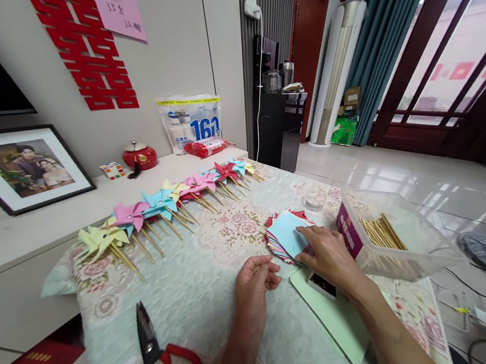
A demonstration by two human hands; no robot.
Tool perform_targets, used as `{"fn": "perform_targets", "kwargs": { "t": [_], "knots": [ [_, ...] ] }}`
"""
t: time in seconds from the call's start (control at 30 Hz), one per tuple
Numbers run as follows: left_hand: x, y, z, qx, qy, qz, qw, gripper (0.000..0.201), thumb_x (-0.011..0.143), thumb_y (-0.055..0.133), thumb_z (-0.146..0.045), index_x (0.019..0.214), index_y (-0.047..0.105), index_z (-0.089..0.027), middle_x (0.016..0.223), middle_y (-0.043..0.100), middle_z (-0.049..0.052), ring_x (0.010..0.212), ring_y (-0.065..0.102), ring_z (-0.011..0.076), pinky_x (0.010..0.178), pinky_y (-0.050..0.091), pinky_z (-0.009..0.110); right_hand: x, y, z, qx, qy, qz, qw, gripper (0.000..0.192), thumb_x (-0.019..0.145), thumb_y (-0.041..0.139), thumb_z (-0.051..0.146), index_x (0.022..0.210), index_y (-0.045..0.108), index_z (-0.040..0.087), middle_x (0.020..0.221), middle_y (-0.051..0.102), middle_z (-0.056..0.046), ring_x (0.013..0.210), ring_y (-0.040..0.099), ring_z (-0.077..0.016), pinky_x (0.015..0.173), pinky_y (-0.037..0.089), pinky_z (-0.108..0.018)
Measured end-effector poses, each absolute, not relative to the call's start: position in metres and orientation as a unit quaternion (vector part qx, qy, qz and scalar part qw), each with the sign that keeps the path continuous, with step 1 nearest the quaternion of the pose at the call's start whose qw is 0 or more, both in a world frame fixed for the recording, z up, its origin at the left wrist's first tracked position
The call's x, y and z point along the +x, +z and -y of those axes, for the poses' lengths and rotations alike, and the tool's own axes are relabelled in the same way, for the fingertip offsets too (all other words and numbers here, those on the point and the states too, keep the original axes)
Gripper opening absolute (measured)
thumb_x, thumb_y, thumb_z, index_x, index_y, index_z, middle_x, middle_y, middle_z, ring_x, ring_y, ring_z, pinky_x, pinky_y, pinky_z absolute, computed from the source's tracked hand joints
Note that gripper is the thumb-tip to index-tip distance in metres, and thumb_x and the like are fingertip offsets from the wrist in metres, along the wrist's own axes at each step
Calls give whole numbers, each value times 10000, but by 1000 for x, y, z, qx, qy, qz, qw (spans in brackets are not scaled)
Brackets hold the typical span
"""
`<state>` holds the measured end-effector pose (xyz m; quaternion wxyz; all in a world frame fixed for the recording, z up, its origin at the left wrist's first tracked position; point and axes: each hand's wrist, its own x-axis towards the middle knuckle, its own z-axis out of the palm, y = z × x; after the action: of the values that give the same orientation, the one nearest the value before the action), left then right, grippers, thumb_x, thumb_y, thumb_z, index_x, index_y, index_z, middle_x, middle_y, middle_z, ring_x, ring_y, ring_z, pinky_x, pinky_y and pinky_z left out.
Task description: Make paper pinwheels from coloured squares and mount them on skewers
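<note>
A stack of coloured paper squares point(280, 250) lies on the table, with a light blue square point(290, 232) on top. My right hand point(328, 254) reaches over the stack, its thumb and fingertips closing on the right side of the blue square. Left of the stack, my left hand point(256, 282) has its fingers curled inward and the thumb against them; anything inside is hidden. Under my right wrist sits a small box of dark bits point(322, 285), resting on light green paper sheets point(335, 325). Red-handled pliers point(156, 357) lie at the front left.
Finished paper pinwheels on sticks point(162, 202) line the table's back edge. A clear plastic bin point(432, 240) with wooden sticks point(383, 233) stands at right, beside a small round clear container point(315, 199). Behind are a framed photo point(71, 152), a red pot point(139, 157) and a cup pack point(192, 123).
</note>
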<state>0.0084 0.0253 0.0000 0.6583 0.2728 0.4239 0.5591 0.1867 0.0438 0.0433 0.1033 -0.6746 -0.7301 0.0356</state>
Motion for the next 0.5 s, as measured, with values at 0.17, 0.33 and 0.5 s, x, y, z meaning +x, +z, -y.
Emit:
{"fn": "perform_targets", "kwargs": {
  "t": [0.17, 0.33, 0.5],
  "knots": [
    [8, 1, -26, 275, 552, -431, 659, 228, 674, 725, -296, 828, 652, -143, 715, 702, 47, 569, 585, 131, 614, 430, 278, 190, 41, -44, -670, 47, 733, 107, 391, 845, 631, 234, 1235, 607, 244, 1186, 673, -105, 1132, 578, -307, 910, 335, -412],
    [8, 0, -26, 276, 554, -427, 659, 222, 659, 728, -291, 814, 655, -149, 703, 699, 40, 559, 580, 126, 600, 422, 271, 194, 38, -46, -666, 57, 734, 117, 349, 839, 598, 209, 1184, 641, 245, 1180, 675, -92, 1101, 585, -285, 855, 342, -364],
    [9, -1, -28, 278, 550, -439, 654, 241, 646, 724, -305, 811, 652, -144, 688, 701, 38, 546, 588, 126, 592, 425, 271, 196, 35, -48, -672, 66, 725, 136, 379, 823, 588, 171, 1187, 656, 251, 1163, 680, -80, 1102, 584, -279, 825, 351, -339]
  ]
}}
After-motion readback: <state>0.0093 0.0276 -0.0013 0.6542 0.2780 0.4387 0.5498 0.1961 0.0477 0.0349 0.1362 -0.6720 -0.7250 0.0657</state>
